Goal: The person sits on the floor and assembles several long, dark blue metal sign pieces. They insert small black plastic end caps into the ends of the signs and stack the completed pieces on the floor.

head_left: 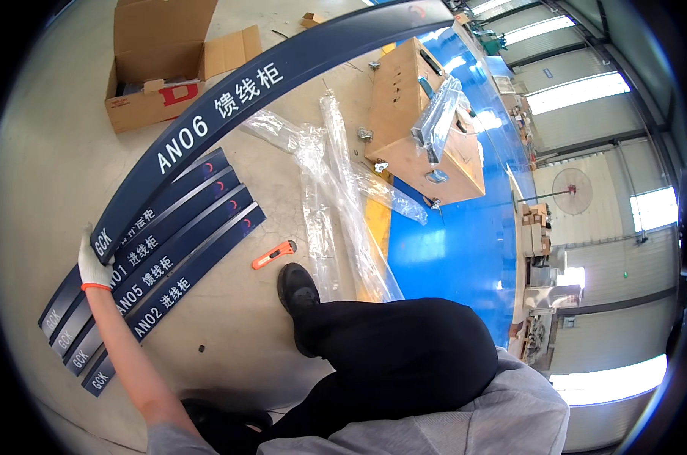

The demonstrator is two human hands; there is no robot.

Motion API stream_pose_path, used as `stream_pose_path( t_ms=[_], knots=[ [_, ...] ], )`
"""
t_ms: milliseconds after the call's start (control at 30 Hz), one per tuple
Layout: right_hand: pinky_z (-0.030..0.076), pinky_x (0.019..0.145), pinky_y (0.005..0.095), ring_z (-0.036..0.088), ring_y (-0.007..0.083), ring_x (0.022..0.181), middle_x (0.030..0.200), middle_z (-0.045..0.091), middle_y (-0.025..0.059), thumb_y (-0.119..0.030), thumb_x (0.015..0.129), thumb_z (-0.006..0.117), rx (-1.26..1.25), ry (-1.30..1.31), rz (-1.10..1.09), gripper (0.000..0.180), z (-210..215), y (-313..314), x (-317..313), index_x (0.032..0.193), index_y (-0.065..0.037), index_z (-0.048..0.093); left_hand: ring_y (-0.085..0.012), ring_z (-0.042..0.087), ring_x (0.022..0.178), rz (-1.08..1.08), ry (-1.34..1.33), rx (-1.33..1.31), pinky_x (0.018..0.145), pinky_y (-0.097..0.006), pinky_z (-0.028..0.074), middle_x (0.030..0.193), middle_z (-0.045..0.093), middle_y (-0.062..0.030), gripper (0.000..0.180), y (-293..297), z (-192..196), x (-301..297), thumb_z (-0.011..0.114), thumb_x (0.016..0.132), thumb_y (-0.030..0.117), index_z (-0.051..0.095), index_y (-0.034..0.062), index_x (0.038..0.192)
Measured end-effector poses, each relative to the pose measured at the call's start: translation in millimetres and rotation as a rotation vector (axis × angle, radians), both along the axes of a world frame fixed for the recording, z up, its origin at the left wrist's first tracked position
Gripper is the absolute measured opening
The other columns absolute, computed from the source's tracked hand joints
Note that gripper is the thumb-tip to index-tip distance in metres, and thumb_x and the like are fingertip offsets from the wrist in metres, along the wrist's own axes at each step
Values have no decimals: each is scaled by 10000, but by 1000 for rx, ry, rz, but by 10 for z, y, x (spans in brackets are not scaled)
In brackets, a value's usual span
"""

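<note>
My left hand (94,265), in a white work glove with an orange cuff, is closed round the near end of a long dark blue label panel (298,64). This panel rises across the view to the upper right, lifted above the others. Below it several similar dark panels (195,254) with white lettering lie side by side on the floor, partly covered by the lifted one and by my forearm. My right hand is not in view. An orange utility knife (273,255) lies on the floor beside my black shoe (298,287).
Crumpled clear plastic wrap (324,182) stretches over the floor ahead. An open cardboard box (150,106) stands at the far left. A wooden crate (404,106) carrying tools and a plastic bag stands on castors near the blue floor (434,250). A fan (572,191) is at the right.
</note>
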State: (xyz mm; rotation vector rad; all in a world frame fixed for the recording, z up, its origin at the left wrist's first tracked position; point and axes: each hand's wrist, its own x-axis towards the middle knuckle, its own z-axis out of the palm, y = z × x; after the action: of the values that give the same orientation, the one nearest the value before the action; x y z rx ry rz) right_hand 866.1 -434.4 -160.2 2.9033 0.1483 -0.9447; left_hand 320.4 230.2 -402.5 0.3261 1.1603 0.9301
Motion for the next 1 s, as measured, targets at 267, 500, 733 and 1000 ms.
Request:
stream_pose_path(
  t_ms=[267, 500, 733, 1000],
  knots=[
    [567, 1030, 445, 708, 351, 1183, 1285, 736, 153, -325, 971, 736, 101, 109, 180, 415, -538, 732, -216, 1338, -132, 731, -55, 654, 584, 75, -63, -17, 448, -220, 363, 797, 742, 75, 237, -133, 51, 190, 703, 1055, 437, 712, 205, 1007],
    [569, 1023, 441, 712, 350, 1174, 1271, 742, 147, -324, 963, 748, 279, 178, 366, 404, -1065, 1466, -627, 1328, -150, 741, -57, 665, 603, 53, -64, -36, 469, -239, 338, 794, 744, 86, 238, -240, 367, 380, 696, 1048, 434, 726, 204, 997],
    [551, 1049, 466, 686, 382, 1199, 1261, 720, 152, -301, 972, 718, 385, 96, 766, 382, -1962, 1719, -717, 1334, -183, 736, -89, 698, 673, -48, -35, -108, 523, -271, 375, 822, 760, 72, 259, -354, 297, 737, 733, 1019, 476, 731, 217, 1012],
    [510, 1124, 506, 650, 419, 1297, 1355, 698, 185, -353, 969, 680, -158, 11, 1029, 369, -1914, 1703, 136, 1289, -195, 775, -95, 666, 586, -58, -62, -125, 469, -280, 358, 769, 732, 62, 221, -413, 423, 1011, 762, 1004, 429, 681, 223, 986]
  ],
)
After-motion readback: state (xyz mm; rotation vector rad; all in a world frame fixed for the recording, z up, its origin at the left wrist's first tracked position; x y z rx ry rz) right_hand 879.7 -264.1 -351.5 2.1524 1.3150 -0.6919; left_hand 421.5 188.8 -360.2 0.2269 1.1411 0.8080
